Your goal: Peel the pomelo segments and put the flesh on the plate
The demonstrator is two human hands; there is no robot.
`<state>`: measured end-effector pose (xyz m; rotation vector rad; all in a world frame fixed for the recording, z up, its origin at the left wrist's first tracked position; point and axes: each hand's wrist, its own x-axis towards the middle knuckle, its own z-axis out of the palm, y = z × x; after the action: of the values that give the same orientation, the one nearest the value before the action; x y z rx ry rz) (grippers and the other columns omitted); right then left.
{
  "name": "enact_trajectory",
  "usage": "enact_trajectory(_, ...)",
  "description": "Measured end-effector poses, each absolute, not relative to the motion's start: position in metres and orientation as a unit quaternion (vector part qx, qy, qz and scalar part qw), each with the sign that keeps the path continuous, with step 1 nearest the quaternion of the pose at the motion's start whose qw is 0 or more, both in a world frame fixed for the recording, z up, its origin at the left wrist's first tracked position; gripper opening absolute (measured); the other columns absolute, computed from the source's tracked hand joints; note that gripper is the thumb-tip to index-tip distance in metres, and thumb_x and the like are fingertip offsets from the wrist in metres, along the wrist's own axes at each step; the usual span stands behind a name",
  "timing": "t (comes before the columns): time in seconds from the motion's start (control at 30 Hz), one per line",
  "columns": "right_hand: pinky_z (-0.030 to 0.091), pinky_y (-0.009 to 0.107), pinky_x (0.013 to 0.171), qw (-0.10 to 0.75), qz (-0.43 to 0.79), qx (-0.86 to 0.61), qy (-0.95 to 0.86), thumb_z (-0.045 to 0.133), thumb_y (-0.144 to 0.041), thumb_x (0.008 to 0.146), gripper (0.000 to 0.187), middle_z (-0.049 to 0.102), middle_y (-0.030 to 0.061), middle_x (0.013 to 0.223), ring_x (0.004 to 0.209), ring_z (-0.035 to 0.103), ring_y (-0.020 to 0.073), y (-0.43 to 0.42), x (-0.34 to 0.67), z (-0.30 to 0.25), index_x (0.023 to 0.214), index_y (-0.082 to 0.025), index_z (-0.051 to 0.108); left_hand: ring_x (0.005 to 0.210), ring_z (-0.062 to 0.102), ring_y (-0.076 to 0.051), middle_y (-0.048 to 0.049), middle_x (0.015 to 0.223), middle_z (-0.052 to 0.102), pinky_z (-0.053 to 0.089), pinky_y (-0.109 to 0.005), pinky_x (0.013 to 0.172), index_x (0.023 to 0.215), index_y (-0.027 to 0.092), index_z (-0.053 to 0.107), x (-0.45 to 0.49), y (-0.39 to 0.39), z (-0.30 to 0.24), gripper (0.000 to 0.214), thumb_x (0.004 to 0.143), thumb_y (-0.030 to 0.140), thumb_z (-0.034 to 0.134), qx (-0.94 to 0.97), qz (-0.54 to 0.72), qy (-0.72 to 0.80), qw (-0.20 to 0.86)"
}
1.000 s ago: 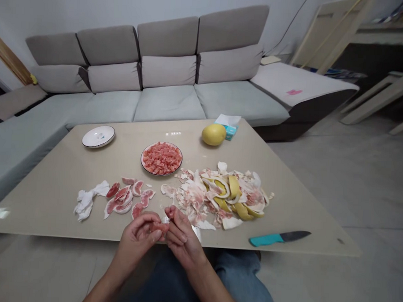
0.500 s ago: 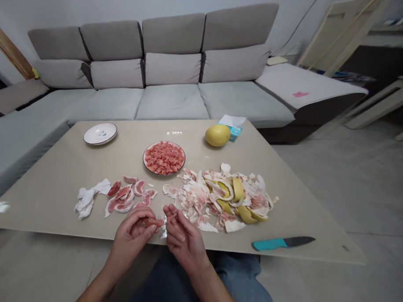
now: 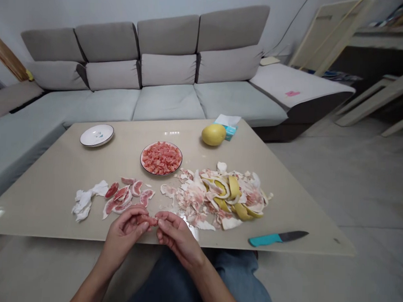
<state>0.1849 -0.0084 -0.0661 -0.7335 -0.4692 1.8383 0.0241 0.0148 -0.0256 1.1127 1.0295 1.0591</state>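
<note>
Near the table's front edge, my left hand [image 3: 123, 237] is closed round a pink pomelo segment [image 3: 147, 220]. The fingertips of my right hand [image 3: 181, 240] pinch the segment's right end; the exact bit between them is too small to make out. Just beyond my left hand lie several pomelo segments [image 3: 122, 196] with whitish skin on them. Behind them, a dark-rimmed plate [image 3: 142, 163] holds a heap of peeled pink pulp pieces [image 3: 162, 157]. Right of my hands spreads a pile of yellow rind, white pith and membrane scraps [image 3: 219, 195].
A knife [image 3: 277, 238] with a turquoise handle lies at the front right, blade pointing right. A whole yellow pomelo [image 3: 213, 135] sits by a tissue pack [image 3: 230, 131]. Crumpled tissue [image 3: 83, 204] and a white plate [image 3: 89, 137] are on the left. Beyond the table stands a grey sofa [image 3: 170, 101].
My right hand has moved left to the segment, and its fingers have closed from a looser, spread pose into a pinch. The view has shifted slightly. My left hand still holds the segment.
</note>
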Motion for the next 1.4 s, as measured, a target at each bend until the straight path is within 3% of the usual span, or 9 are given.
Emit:
enact_trajectory(0.2, 0.047, 0.019, 0.050, 0.494, 0.749, -0.340, -0.281, 0.082, -0.041, 0.069, 0.034, 0.067, -0.0006, 0.073, 0.050, 0.055, 0.0062, -0.009, 0.191, -0.061, 0.089, -0.015, 0.070, 0.077, 0.067, -0.017, -0.0060, 0.079, 0.074, 0.055, -0.023, 0.068, 0.093, 0.016, 0.070, 0.018, 0.017, -0.022, 0.028, 0.070, 0.026, 0.081, 0.400, 0.437, 0.458, 0.663)
enact_trajectory(0.4, 0.047, 0.020, 0.052, 0.469, 0.748, -0.358, -0.305, 0.082, -0.041, 0.067, 0.034, 0.066, -0.0007, 0.073, 0.053, 0.055, 0.0067, -0.009, 0.196, -0.057, 0.083, -0.015, 0.069, 0.075, 0.067, -0.013, -0.0029, 0.083, 0.073, 0.056, -0.022, 0.069, 0.097, 0.018, 0.071, 0.011, 0.023, -0.019, 0.028, 0.071, 0.023, 0.081, 0.329, 0.385, 0.460, 0.729)
enact_trajectory(0.77, 0.053, 0.022, 0.055, 0.474, 0.752, -0.337, -0.309, 0.079, -0.044, 0.072, 0.035, 0.067, 0.0017, 0.080, 0.060, 0.061, 0.0097, -0.003, 0.196, -0.059, 0.087, -0.015, 0.065, 0.072, 0.066, -0.011, -0.0018, 0.083, 0.070, 0.056, -0.019, 0.069, 0.094, 0.019, 0.072, 0.003, 0.028, -0.022, 0.025, 0.072, 0.025, 0.080, 0.323, 0.357, 0.455, 0.749)
enact_trajectory(1.4, 0.047, 0.017, 0.044, 0.459, 0.745, -0.367, -0.317, 0.080, -0.045, 0.069, 0.036, 0.065, -0.0003, 0.065, 0.046, 0.053, 0.0052, -0.004, 0.196, -0.060, 0.076, -0.012, 0.067, 0.073, 0.062, -0.011, -0.0029, 0.083, 0.065, 0.054, -0.018, 0.066, 0.095, 0.017, 0.070, 0.003, 0.030, -0.022, 0.022, 0.075, 0.021, 0.078, 0.338, 0.364, 0.436, 0.750)
